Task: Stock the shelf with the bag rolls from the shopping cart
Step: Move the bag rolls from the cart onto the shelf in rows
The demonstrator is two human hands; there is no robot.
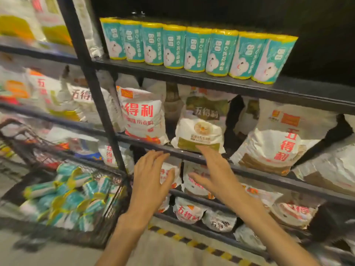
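both hands are hovering empty before the shelving, the left hand [148, 181] and right hand [213, 173] with fingers released and spread. eight teal bag rolls [194, 49] are standing upright in a row on the top shelf [192, 74]. more rolls are lying heaped in the shopping cart [63, 192] at left.

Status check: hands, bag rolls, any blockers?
Left hand and right hand open, empty. Eight bag rolls upright on top shelf; more lie in cart. Nothing in the way.
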